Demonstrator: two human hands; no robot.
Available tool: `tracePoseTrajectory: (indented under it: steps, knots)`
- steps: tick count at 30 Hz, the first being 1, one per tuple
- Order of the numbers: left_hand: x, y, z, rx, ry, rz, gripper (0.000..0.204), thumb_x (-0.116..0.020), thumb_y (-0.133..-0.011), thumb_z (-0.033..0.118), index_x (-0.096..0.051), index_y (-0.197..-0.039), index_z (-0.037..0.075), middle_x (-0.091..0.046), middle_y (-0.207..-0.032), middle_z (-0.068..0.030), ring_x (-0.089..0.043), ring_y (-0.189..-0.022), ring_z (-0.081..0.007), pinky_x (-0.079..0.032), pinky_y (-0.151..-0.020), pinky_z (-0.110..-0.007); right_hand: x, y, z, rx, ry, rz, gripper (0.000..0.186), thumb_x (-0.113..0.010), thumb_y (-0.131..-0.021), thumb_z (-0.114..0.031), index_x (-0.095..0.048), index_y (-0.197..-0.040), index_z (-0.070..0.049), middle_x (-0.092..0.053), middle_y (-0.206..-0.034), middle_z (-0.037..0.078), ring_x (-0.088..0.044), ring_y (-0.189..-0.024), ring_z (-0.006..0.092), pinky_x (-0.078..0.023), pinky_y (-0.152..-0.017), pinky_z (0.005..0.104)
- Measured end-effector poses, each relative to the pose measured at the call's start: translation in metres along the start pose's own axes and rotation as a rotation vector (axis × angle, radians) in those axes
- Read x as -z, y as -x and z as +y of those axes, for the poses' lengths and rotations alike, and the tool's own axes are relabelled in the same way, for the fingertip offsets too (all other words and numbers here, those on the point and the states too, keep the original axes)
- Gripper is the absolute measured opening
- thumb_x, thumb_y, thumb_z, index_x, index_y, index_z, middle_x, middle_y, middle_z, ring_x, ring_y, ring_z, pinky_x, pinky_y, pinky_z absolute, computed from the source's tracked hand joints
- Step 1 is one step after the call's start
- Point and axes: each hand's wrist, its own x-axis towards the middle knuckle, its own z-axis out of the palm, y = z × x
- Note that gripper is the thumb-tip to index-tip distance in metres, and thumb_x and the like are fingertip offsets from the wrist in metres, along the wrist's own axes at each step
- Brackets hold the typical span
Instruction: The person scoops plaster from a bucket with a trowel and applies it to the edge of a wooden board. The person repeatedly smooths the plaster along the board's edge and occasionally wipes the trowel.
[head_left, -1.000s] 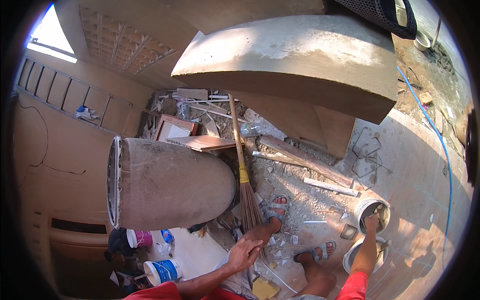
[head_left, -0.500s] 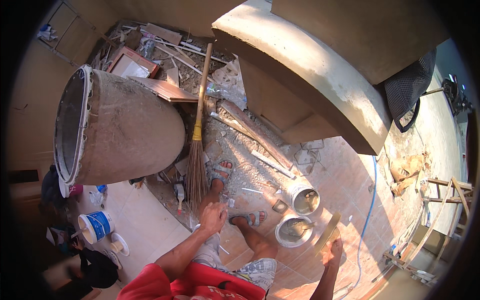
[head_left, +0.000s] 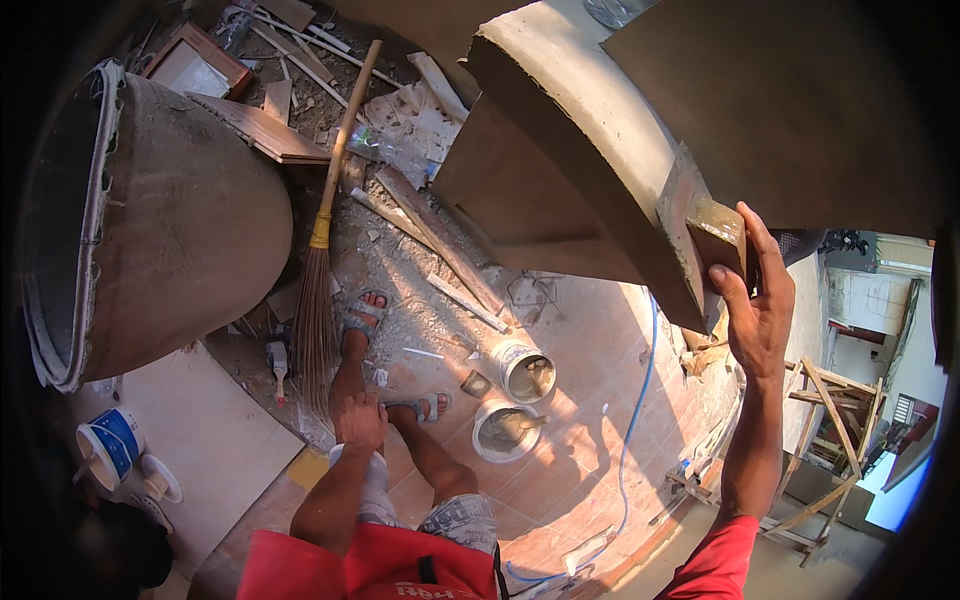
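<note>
Tiled floor with 2 buckets, tan object in each.
Right hand grips wet block at right ledge; grip of left hand I cannot tell.

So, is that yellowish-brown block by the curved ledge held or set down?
Held: the right hand grips the block between thumb and fingers, at the edge of the curved ledge.

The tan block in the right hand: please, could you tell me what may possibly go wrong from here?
The block looks wet and sits between thumb and fingers of the right hand at the end of the curved ledge, so it might slip and drop.
The right sandal is near the lower bucket; a step could knock it.
Loose rubble beside the left sandal might upset the footing.
</note>
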Motion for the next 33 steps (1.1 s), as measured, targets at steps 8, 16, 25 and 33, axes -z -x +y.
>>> tracePoseTrajectory:
  steps: [8,16,25,33]
  knots:
    - [0.010,-0.011,-0.009,-0.006,0.084,-0.043,0.028,-0.060,-0.084,0.024,-0.065,-0.106,0.007,-0.062,-0.106,-0.0143,-0.056,-0.106,-0.0344,-0.053,-0.083,-0.045,-0.037,-0.063,0.001,0.075,0.028,-0.076,0.052,-0.064,-0.080,0.000,-0.056,-0.131,-0.002,-0.063,-0.116,0.017,-0.061,-0.107,0.0230,-0.043,-0.099,0.0329]
    - [0.015,-0.023,-0.010,-0.017,0.059,-0.082,0.025,-0.060,-0.084,0.024,-0.065,-0.101,0.006,-0.064,-0.104,-0.0138,-0.056,-0.105,-0.0335,-0.052,-0.085,-0.045,-0.061,-0.092,-0.022,0.108,0.183,-0.143,0.055,-0.066,-0.079,-0.005,-0.055,-0.133,-0.002,-0.063,-0.121,0.017,-0.059,-0.112,0.0219,-0.042,-0.101,0.0338]
    - [0.028,-0.034,-0.007,-0.004,0.087,-0.089,0.024,-0.060,-0.082,0.023,-0.065,-0.097,0.004,-0.065,-0.099,-0.0148,-0.058,-0.103,-0.0334,-0.053,-0.082,-0.045,-0.059,-0.095,-0.018,0.010,0.169,0.025,0.052,-0.068,-0.084,-0.009,-0.054,-0.133,-0.001,-0.065,-0.118,0.017,-0.063,-0.106,0.0217,-0.045,-0.096,0.0322]
    - [0.031,-0.039,-0.009,0.021,0.088,-0.137,0.026,-0.058,-0.084,0.025,-0.064,-0.099,0.005,-0.066,-0.100,-0.0148,-0.057,-0.104,-0.0341,-0.054,-0.081,-0.046,-0.081,-0.125,-0.039,0.081,0.151,-0.083,0.050,-0.064,-0.085,-0.002,-0.052,-0.134,0.001,-0.063,-0.122,0.017,-0.060,-0.110,0.0202,-0.044,-0.097,0.0299]
